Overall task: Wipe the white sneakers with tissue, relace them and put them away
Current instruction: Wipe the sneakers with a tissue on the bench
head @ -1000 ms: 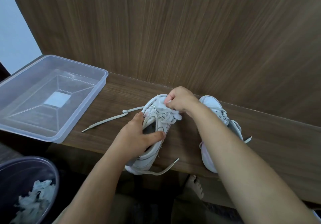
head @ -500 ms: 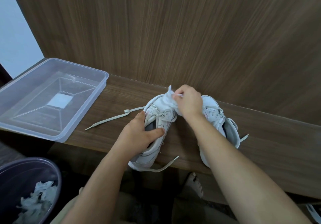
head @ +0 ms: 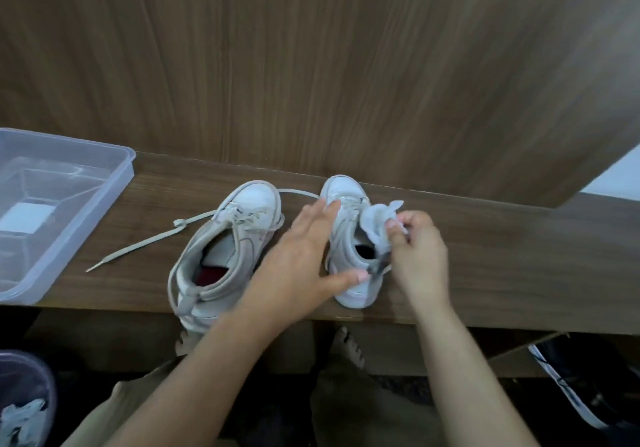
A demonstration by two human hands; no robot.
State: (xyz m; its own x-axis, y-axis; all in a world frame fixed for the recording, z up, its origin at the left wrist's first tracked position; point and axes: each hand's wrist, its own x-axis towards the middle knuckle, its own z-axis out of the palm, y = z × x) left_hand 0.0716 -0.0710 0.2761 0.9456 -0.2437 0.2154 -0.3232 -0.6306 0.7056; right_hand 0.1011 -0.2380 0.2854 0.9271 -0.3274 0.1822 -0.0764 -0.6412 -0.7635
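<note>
White sneakers: 2, side by side at frame centre on the wooden shelf [head: 502, 273], toes toward the back panel, probably so both openings face the person. Left sneaker [head: 228, 249] untouched, lace [head: 145, 245] trailing left toward the clear plastic box [head: 117, 176]. Right sneaker [head: 346, 238] steadied by left hand [head: 304, 259], fingers spread flat along its side, thumb at the heel (open, not gripping). Right hand [head: 415, 249] just right of it, fingertips pinched on a crumpled tissue [head: 377, 221], wrist bent down. Bin [head: 24, 398] with used tissue at lower left.
</note>
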